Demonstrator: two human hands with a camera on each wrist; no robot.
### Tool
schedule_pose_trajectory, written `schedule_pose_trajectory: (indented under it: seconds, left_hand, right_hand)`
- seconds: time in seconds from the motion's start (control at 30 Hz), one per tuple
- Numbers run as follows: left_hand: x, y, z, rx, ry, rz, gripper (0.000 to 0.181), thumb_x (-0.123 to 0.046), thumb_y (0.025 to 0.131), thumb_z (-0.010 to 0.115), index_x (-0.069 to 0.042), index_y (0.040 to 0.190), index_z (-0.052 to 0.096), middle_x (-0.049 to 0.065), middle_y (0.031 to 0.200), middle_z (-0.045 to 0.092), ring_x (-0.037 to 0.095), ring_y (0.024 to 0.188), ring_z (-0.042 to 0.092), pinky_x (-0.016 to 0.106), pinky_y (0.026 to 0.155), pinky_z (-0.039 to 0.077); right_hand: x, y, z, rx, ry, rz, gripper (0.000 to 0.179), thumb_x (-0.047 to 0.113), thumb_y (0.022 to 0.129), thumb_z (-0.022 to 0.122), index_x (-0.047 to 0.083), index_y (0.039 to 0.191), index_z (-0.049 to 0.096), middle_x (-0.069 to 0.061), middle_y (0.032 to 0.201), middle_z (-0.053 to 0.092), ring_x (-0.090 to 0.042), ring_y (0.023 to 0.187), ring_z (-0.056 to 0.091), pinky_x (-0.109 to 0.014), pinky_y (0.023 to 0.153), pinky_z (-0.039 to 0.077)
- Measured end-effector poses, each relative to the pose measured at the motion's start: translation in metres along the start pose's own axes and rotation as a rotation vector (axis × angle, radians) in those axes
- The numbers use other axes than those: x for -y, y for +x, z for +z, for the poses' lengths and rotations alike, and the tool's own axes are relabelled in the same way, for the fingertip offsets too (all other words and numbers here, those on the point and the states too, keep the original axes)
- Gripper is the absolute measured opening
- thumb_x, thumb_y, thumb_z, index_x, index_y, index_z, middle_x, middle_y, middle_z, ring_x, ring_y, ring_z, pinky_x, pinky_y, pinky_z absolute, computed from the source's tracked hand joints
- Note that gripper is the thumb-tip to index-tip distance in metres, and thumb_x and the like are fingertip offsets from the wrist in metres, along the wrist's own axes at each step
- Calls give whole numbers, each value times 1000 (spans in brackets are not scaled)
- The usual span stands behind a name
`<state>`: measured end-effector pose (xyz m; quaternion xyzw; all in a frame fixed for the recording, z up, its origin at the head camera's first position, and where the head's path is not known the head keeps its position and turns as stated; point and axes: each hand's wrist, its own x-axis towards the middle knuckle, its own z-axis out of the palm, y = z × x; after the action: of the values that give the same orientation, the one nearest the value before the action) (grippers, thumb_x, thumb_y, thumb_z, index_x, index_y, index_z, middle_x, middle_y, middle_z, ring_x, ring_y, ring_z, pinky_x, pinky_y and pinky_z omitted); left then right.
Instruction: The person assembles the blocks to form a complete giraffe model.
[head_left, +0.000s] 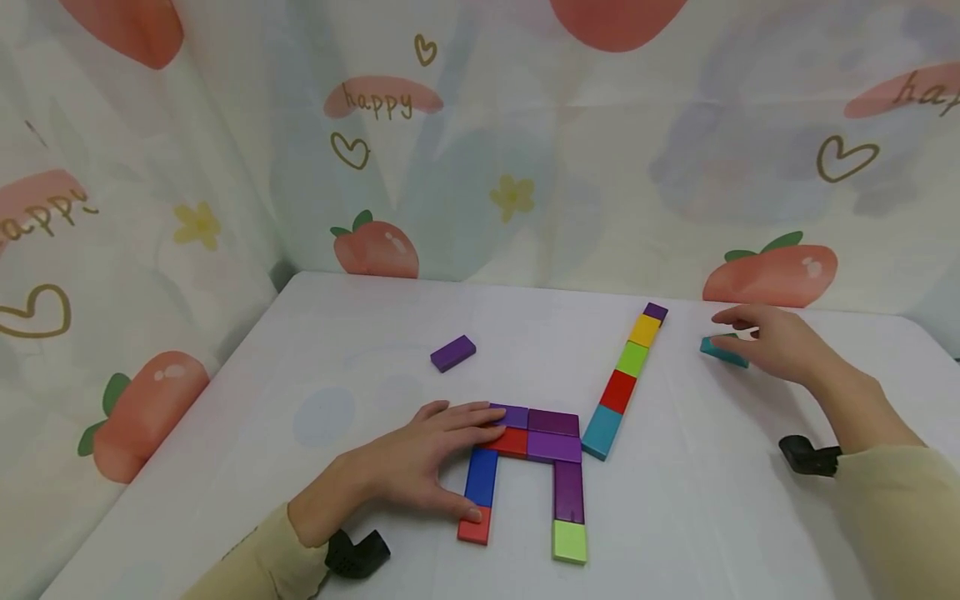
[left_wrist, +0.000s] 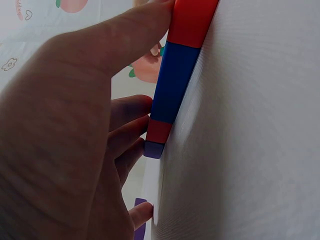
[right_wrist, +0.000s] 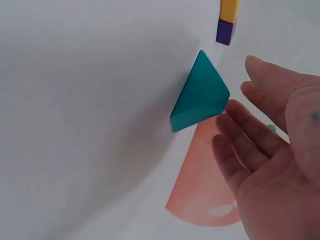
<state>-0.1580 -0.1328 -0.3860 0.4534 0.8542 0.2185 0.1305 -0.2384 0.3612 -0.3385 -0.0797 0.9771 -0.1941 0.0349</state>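
My left hand (head_left: 408, 454) lies with spread fingers over the left side of a flat figure made of coloured blocks. Its fingertips rest on a violet block (head_left: 514, 417) and a red block (head_left: 513, 443), while the thumb touches the lower red block (head_left: 474, 533) under a blue block (head_left: 482, 477). At the far right, my right hand (head_left: 780, 337) is at a teal triangular block (right_wrist: 202, 95), thumb and fingers apart around it. In the right wrist view, the fingertips are right at the block's edge, not closed on it.
A slanted row of blocks, from a teal block (head_left: 602, 432) up to a small purple block (head_left: 656, 312), lies right of the figure. One loose purple block (head_left: 453, 353) sits farther back. Purple blocks and a light green block (head_left: 569, 542) form the figure's right side.
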Motion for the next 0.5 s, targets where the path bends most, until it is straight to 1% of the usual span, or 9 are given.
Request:
schedule_pose_trajectory:
  seconds: [0.17,0.33,0.4,0.5]
  left_hand:
    - [-1,0,-1,-3,3,2,90,-68,84,67,-21,157,40,-14,165,20,7,151,12,56,119,8]
    - [-1,-1,-1,-2,-5,-1,90,-68,84,68,-22,157,40,-14,165,19,6,151,12,56,119,8]
    - [-1,0,-1,1,-11,-4,90,-68,84,68,-22,157,40,-14,165,19,6,151,11,56,119,8]
    - [-1,0,-1,3,-15,-6,90,-68,84,67,-22,157,40,-15,165,19,6,151,11,56,119,8]
  right_hand:
    - [-6,-5,1,15,-2,5,50,24,97,70,-7,133,56,-34,127,55,-53,115,49,-66,94,43]
    - [-7,-6,4,21,5,15,43,16,96,69,-8,131,57,-31,120,58,-49,109,52,-64,91,46]
    - [-7,-6,4,21,7,20,42,16,97,68,-8,130,57,-30,117,59,-46,106,52,-61,89,47]
    - [-5,-7,4,15,7,10,41,21,98,68,-6,128,60,-23,112,63,-41,102,55,-55,86,50]
